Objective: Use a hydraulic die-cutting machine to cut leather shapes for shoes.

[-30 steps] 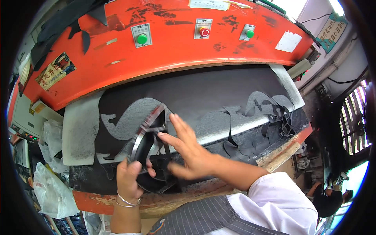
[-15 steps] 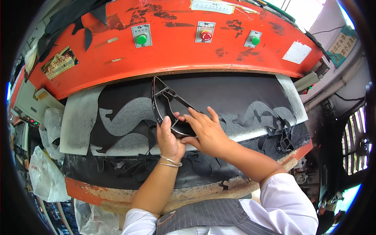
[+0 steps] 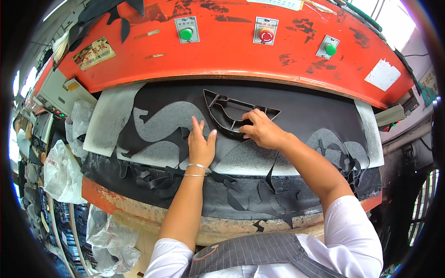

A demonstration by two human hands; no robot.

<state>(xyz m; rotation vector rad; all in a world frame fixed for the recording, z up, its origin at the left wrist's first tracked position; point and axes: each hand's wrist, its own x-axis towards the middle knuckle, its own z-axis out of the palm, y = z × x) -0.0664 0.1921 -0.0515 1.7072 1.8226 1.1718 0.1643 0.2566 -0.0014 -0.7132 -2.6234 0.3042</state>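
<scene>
A curved black steel cutting die (image 3: pixel 228 131), with open compartments and crossbars, lies on a black leather-like sheet (image 3: pixel 320 109). The fingers of my right hand (image 3: pixel 266 132) pinch the die's wall at its near right side. To the left of the die, apart from it, my left hand (image 3: pixel 200 148) rests over the sheet, fingers spread and holding nothing. Curved cut-outs in the sheet expose the pale grey cutting board (image 3: pixel 109 120) around and beneath my hands.
An orange press beam (image 3: pixel 222 60) spans the far side, with two green buttons and a red one (image 3: pixel 266 35). Black offcut scraps (image 3: pixel 241 194) litter the near edge of the bed. Plastic bags (image 3: pixel 62 171) hang at the left.
The die has gone from being held tilted in both hands to lying on the sheet, farther away. My left hand has let go of it; my right still grips it.
</scene>
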